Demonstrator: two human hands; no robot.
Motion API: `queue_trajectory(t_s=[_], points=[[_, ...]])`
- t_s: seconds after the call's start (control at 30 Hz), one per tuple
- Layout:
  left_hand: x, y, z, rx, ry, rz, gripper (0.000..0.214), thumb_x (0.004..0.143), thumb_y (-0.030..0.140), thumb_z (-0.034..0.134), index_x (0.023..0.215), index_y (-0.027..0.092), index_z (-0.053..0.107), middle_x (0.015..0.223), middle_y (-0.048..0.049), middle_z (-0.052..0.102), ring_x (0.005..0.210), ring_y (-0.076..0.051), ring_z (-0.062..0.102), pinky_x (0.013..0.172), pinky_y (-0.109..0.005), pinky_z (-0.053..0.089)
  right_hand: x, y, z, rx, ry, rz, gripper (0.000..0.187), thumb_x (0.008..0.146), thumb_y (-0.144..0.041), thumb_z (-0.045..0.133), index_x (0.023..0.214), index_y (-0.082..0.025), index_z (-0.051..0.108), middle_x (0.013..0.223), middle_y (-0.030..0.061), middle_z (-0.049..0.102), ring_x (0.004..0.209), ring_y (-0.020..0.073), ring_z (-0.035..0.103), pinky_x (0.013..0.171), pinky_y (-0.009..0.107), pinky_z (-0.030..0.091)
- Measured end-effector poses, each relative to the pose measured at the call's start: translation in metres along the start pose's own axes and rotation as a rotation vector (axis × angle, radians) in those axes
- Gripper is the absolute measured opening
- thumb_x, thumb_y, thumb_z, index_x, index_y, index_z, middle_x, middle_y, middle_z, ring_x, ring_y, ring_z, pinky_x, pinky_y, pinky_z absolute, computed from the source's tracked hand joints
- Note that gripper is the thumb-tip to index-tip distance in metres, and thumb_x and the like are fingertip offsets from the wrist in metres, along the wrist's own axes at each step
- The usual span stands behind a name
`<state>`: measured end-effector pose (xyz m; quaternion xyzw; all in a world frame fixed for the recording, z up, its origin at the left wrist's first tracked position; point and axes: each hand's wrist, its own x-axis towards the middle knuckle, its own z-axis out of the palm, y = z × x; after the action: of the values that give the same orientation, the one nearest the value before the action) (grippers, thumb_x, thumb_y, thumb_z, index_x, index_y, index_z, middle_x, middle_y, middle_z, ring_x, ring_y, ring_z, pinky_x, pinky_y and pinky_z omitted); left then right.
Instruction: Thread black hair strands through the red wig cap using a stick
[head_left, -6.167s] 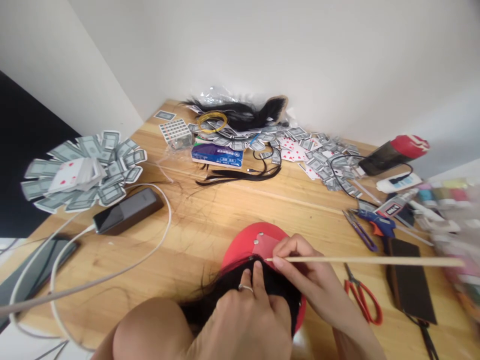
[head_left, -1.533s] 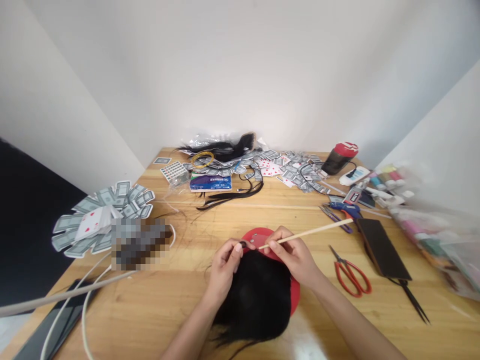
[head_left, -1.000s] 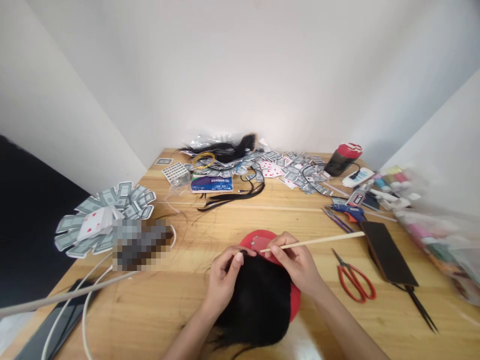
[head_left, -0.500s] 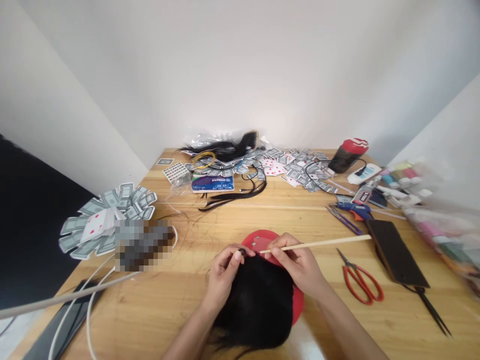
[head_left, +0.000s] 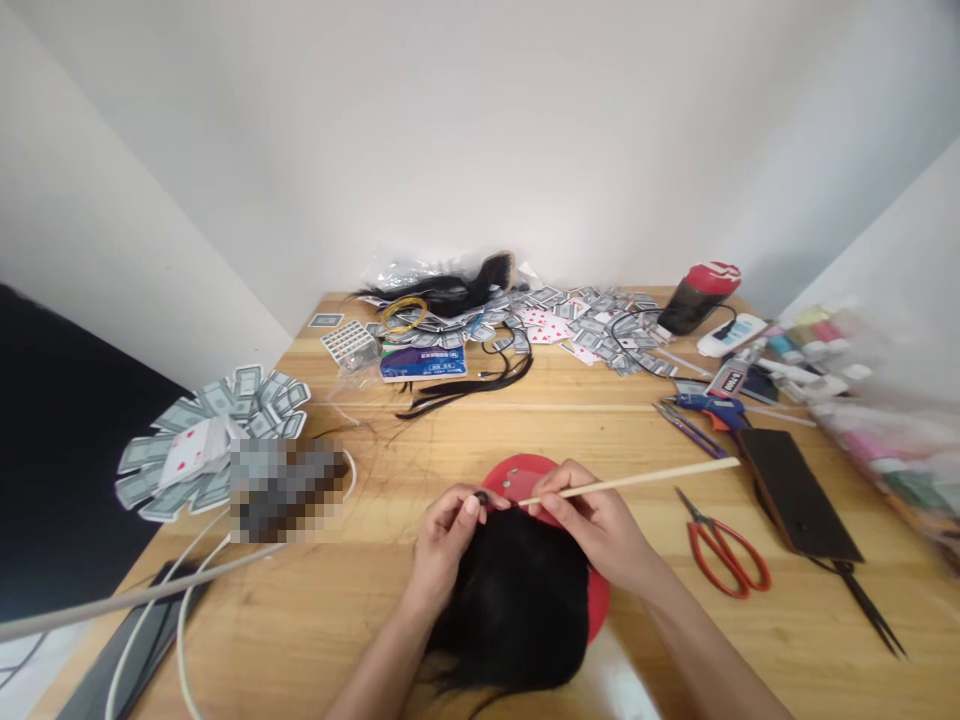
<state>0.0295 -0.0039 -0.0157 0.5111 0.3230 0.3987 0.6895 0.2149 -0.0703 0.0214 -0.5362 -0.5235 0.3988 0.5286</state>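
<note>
A patch of black hair (head_left: 517,605) lies over a red round piece (head_left: 525,474) on the wooden table (head_left: 315,610). My left hand (head_left: 444,540) pinches the hair's upper edge, fingers closed on it. My right hand (head_left: 592,525) is closed round a thin wooden stick (head_left: 637,481). The stick's tip rests on the red piece near the hair edge, and its far end points right. Both hands sit close together over the red piece.
Red scissors (head_left: 724,552), a dark phone (head_left: 796,494) and a blue glue gun (head_left: 705,405) lie to the right. Playing cards (head_left: 592,325), loose black hair (head_left: 465,385) and a blue packet (head_left: 422,363) sit at the back. A card fan (head_left: 210,435) and white cables (head_left: 180,600) are left.
Over six seconds the view has pulled back from a close look at the hair. In the last second the hands have barely shifted; the stick's far end has lifted slightly.
</note>
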Motion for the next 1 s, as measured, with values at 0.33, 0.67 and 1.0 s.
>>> queue_trajectory(t_s=[0.33,0.67,1.0], points=[[0.0024,0.0021,0.0009,-0.027,0.011,-0.043,0.034,0.087,0.047,0.065,0.069,0.018,0.061,0.084,-0.0048,0.075,0.068,-0.015,0.063,0.076,-0.026,0.046,0.0016,-0.0031,-0.0002,0.024,-0.018,0.023,0.029,0.095,-0.048,0.057,0.082,-0.022,0.06,0.078,0.0018,0.066,0.075,0.0169,0.064,0.07,0.027,0.049],[0.0029,0.0025,0.0036,-0.042,0.044,-0.071,0.039,0.083,0.052,0.067,0.068,0.017,0.059,0.083,-0.0046,0.074,0.049,-0.008,0.048,0.05,-0.021,0.032,0.0027,-0.002,-0.0015,0.031,-0.018,0.059,0.031,0.092,-0.051,0.06,0.081,-0.022,0.06,0.077,0.0027,0.068,0.075,0.0188,0.066,0.071,0.029,0.051],[0.0028,0.0028,0.0038,-0.021,0.033,-0.072,0.041,0.084,0.054,0.066,0.069,0.017,0.057,0.081,-0.004,0.072,0.049,-0.009,0.048,0.05,-0.022,0.033,0.0074,-0.0048,-0.0019,0.013,0.006,0.082,0.037,0.091,-0.055,0.058,0.076,-0.021,0.06,0.073,0.0023,0.068,0.072,0.0185,0.066,0.069,0.029,0.049]])
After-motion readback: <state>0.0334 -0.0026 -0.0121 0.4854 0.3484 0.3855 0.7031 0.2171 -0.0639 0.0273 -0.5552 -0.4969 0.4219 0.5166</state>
